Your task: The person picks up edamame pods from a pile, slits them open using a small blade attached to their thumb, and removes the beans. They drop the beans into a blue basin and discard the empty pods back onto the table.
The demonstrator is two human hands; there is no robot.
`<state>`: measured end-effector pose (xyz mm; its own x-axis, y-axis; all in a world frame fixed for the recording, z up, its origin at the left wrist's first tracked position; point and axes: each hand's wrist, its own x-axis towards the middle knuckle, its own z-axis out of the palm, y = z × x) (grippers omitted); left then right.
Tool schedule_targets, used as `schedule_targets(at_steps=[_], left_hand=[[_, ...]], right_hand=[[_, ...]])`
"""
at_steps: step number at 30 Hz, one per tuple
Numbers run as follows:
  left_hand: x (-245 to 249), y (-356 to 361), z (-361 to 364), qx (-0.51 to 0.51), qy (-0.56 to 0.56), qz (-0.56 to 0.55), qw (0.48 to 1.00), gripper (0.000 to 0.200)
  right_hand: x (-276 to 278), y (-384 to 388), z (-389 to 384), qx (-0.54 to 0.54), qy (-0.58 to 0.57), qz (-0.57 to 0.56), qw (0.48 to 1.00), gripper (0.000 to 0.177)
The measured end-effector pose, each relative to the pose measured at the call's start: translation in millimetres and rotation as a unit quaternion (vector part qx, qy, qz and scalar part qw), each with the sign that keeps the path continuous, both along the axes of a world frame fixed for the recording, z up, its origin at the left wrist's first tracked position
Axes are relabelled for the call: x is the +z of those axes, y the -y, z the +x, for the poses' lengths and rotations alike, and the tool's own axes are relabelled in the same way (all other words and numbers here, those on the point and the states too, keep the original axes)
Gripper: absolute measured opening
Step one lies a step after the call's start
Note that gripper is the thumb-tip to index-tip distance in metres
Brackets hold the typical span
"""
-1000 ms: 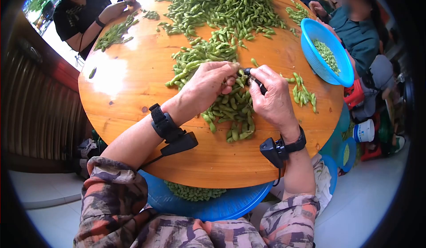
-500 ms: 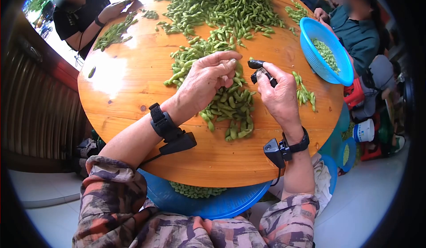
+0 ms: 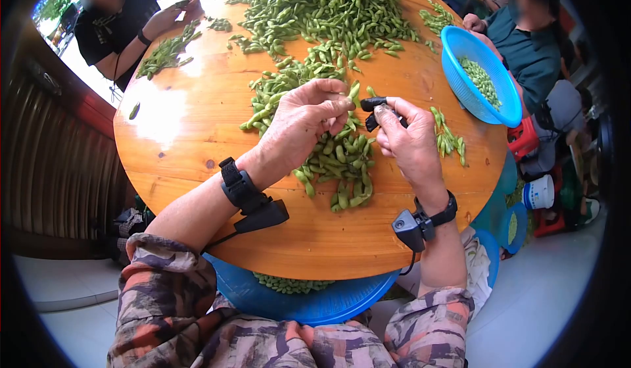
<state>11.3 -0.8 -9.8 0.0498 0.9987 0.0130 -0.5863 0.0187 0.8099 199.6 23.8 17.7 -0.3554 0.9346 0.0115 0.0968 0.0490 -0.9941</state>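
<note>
My left hand [image 3: 305, 115] is closed in a pinch, with a green soybean pod [image 3: 355, 94] upright at its fingertips. Facing it closely, my right hand [image 3: 413, 134] is closed too, thumb bent in against the fingers. Black covers [image 3: 374, 103] wrap some of its fingertips. Whether anything sits inside the right hand's grip is hidden. Beneath both hands, a band of loose soybean pods [image 3: 335, 164] runs down the wooden table [image 3: 197, 177]. Below the table edge, in front of my body, a blue basin [image 3: 368, 295] holds shelled green beans [image 3: 292, 284].
A large heap of pods [image 3: 322, 9] covers the far table. A blue basket [image 3: 483, 108] with beans stands at the right edge, near a person in dark green [image 3: 526, 46]. Another person in black [image 3: 125, 26] handles pods at the left. Few pods [image 3: 447, 138] lie by my right hand.
My right hand has moved slightly left, its black-covered fingertips closer to my left hand. The pod in my left fingertips now shows more clearly.
</note>
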Motion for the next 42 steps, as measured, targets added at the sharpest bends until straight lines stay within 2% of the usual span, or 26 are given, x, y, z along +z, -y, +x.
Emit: schedule_targets(at_steps=[1, 3, 6, 13, 16, 18, 19, 21, 23, 25, 27, 29, 31, 33, 34, 38, 40, 42], left_hand=[[-0.2, 0.4, -0.2, -0.007, -0.021, -0.010, 1.000, 0.013], [2.1, 3.9, 1.5, -0.013, -0.040, -0.023, 0.999, 0.011], [4.6, 7.3, 5.8, -0.018, -0.104, -0.003, 0.994, 0.007], [5.1, 8.8, 3.8, -0.026, -0.201, -0.002, 0.979, 0.004], [8.1, 9.6, 2.3, -0.034, -0.229, -0.041, 0.972, 0.002], [9.3, 9.7, -0.8, -0.092, -0.089, -0.101, 0.987, 0.003], [7.4, 9.4, 0.1, -0.092, -0.089, -0.100, 0.987, 0.003], [-2.3, 7.3, 3.1, -0.144, 0.086, -0.090, 0.982, 0.007], [-2.7, 5.9, 4.5, -0.157, 0.092, -0.084, 0.980, 0.010], [2.0, 7.5, 9.5, -0.108, 0.072, -0.107, 0.986, 0.008], [4.0, 8.7, 11.2, -0.102, 0.066, -0.090, 0.989, 0.008], [2.1, 9.3, 8.0, -0.104, -0.098, -0.045, 0.989, 0.010], [5.0, 12.7, 9.2, -0.080, -0.113, -0.036, 0.990, 0.009], [14.6, 14.6, 7.9, -0.054, -0.166, -0.069, 0.982, 0.011], [10.9, 12.5, 5.0, -0.070, -0.155, -0.062, 0.983, 0.019], [6.0, 11.1, 10.8, -0.044, -0.192, -0.067, 0.978, 0.020], [-1.0, 10.5, 13.6, -0.022, -0.225, -0.034, 0.973, 0.015], [2.7, 10.7, 13.7, -0.023, -0.260, -0.032, 0.965, 0.014]], right_hand=[[1.5, 0.4, -0.5, 0.000, 0.000, -0.001, 1.000, 0.015], [3.4, 0.9, -2.0, 0.060, -0.146, -0.101, 0.982, 0.016], [0.3, -5.4, 1.3, 0.088, -0.193, -0.142, 0.967, 0.017], [-0.7, -7.4, 2.9, 0.107, -0.161, -0.157, 0.969, 0.018], [-1.2, -9.5, 4.6, 0.116, -0.148, -0.149, 0.971, 0.018], [-1.0, -12.5, 7.9, 0.153, -0.174, -0.160, 0.960, 0.019], [-0.8, -13.4, 9.2, 0.153, -0.174, -0.159, 0.960, 0.019], [-0.4, -14.7, 12.2, 0.168, -0.235, -0.187, 0.939, 0.020], [-0.7, -14.5, 12.7, 0.165, -0.233, -0.176, 0.942, 0.020], [-0.1, -12.4, 9.4, 0.161, -0.233, -0.165, 0.945, 0.021], [-2.4, -7.8, 3.1, 0.117, -0.174, -0.117, 0.971, 0.020], [-2.1, -3.8, 0.9, 0.109, -0.138, -0.112, 0.978, 0.019], [-1.0, 0.1, -1.9, 0.113, -0.093, -0.059, 0.987, 0.018], [1.1, 1.6, -4.1, 0.096, -0.087, -0.056, 0.990, 0.018], [1.5, 2.3, -4.3, 0.076, -0.081, -0.051, 0.992, 0.018], [-4.5, 0.6, -4.4, 0.080, -0.082, -0.046, 0.992, 0.018], [-5.8, 1.8, -6.9, 0.036, -0.024, -0.008, 0.999, 0.017], [-7.8, 1.1, -6.2, 0.038, -0.033, -0.011, 0.999, 0.017]])
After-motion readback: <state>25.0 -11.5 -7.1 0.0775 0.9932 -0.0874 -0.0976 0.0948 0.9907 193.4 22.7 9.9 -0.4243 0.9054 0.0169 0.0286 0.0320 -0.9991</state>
